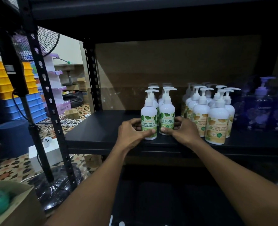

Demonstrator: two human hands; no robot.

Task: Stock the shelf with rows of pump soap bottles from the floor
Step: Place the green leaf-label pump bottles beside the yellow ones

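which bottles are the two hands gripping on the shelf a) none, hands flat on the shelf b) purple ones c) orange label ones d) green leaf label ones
D: the left hand grips the left front green-label bottle and the right hand grips the right front green-label bottle; the orange-label bottles and purple bottles stand untouched further right.

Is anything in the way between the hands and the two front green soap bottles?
No, nothing visible. The left hand grips the left white pump bottle with the green leaf label, and the right hand grips the matching right bottle beside it, both standing at the front of the black shelf.
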